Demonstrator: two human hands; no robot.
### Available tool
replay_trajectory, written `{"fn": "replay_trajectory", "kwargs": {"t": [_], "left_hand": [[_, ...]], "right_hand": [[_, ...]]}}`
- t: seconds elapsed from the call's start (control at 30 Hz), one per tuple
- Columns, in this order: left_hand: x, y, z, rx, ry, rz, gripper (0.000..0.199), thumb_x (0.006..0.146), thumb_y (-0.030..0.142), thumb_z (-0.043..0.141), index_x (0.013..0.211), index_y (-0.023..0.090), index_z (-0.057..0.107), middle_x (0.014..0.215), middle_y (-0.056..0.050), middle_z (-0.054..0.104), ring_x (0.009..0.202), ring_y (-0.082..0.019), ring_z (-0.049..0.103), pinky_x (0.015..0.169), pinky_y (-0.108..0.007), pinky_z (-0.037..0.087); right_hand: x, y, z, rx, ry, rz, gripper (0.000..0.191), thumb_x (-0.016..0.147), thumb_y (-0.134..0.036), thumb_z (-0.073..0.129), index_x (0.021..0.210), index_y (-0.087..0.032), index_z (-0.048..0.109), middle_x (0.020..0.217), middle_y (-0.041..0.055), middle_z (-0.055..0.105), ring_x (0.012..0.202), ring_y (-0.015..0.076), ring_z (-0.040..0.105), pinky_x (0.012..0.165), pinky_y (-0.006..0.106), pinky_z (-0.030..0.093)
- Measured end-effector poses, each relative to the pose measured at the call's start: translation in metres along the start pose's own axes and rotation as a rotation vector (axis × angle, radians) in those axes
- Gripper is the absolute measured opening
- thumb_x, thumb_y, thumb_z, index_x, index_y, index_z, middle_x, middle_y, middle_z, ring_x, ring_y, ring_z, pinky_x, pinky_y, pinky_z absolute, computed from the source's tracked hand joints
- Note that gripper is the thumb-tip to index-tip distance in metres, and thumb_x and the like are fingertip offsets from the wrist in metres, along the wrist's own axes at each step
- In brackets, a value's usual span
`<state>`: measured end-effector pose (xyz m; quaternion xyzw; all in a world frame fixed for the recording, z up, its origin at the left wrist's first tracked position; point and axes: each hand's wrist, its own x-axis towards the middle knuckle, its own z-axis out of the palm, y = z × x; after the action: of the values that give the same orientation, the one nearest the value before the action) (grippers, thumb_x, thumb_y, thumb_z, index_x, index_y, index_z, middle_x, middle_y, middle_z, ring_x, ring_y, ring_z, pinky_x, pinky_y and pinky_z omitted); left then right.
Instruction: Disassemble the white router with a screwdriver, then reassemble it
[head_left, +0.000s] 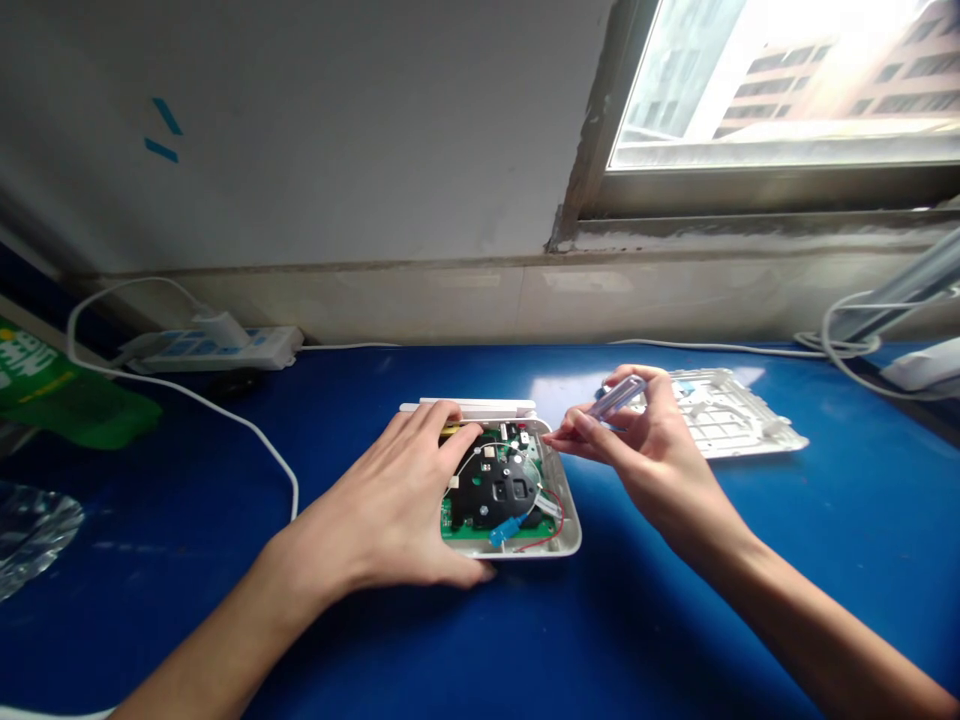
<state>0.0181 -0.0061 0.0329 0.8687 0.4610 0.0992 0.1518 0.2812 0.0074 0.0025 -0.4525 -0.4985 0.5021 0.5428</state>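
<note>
holding white box [573, 530] with left hand [379, 500], fingers [444, 413] spread, green board [469, 534] and blue plug [507, 531] inside, pinching clear tool [618, 399] in right hand [655, 446]

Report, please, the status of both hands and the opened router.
Left hand grips opened router. Right hand holds clear-handled tool near its far right corner. Blue connector lies over circuit board's near edge.

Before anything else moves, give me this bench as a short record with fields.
Left hand: grips the left side of the open white case
Right hand: holds a clear-handled tool near the case's upper right corner
Inside case: green circuit board, blue connector, red wire
Right, behind: ribbed white panel
Left, back: power strip, plug inserted
Surface: blue tabletop
</note>
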Motion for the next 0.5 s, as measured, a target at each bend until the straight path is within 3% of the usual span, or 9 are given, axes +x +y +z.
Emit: {"fn": "replay_trajectory", "kwargs": {"t": [0.13, 0.3, 0.4, 0.5], "left_hand": [[0.002, -0.003, 0.000, -0.041, 0.007, 0.030, 0.094, 0.059, 0.049, 0.095, 0.144, 0.027, 0.062, 0.142, -0.013, 0.056, 0.129, -0.040, 0.058, 0.113, -0.055, 0.053], [-0.001, -0.005, -0.002, -0.064, 0.016, 0.046, 0.102, 0.058, 0.047, 0.096, 0.150, 0.026, 0.058, 0.146, -0.015, 0.052, 0.136, -0.040, 0.055, 0.119, -0.056, 0.049], [-0.003, -0.006, -0.006, -0.140, 0.041, -0.002, 0.105, 0.061, 0.052, 0.095, 0.155, 0.029, 0.053, 0.151, -0.013, 0.049, 0.135, -0.038, 0.058, 0.117, -0.053, 0.053], [0.000, -0.005, -0.012, -0.294, 0.079, -0.055, 0.106, 0.064, 0.053, 0.096, 0.158, 0.033, 0.050, 0.154, -0.011, 0.047, 0.132, -0.036, 0.062, 0.116, -0.050, 0.055]], "right_hand": [[0.003, -0.014, -0.005, -0.035, -0.015, -0.033, 0.062, 0.087, -0.045, 0.090, 0.126, -0.030, 0.045, 0.083, -0.0010, 0.079, 0.078, 0.0263, 0.084, 0.078, 0.041, 0.073], [0.007, -0.029, -0.019, -0.220, 0.021, -0.111, 0.082, 0.086, -0.050, 0.089, 0.151, -0.030, 0.043, 0.076, 0.0002, 0.079, 0.061, 0.0257, 0.078, 0.052, 0.034, 0.064], [0.006, -0.025, -0.023, -0.438, -0.060, -0.049, 0.076, 0.091, -0.052, 0.082, 0.155, -0.027, 0.048, 0.069, -0.0003, 0.077, 0.056, 0.0241, 0.074, 0.052, 0.033, 0.060], [0.002, -0.015, -0.018, -0.759, -0.159, -0.095, 0.066, 0.097, -0.039, 0.070, 0.159, -0.026, 0.051, 0.074, 0.0006, 0.078, 0.061, 0.0244, 0.075, 0.058, 0.034, 0.059]]}}
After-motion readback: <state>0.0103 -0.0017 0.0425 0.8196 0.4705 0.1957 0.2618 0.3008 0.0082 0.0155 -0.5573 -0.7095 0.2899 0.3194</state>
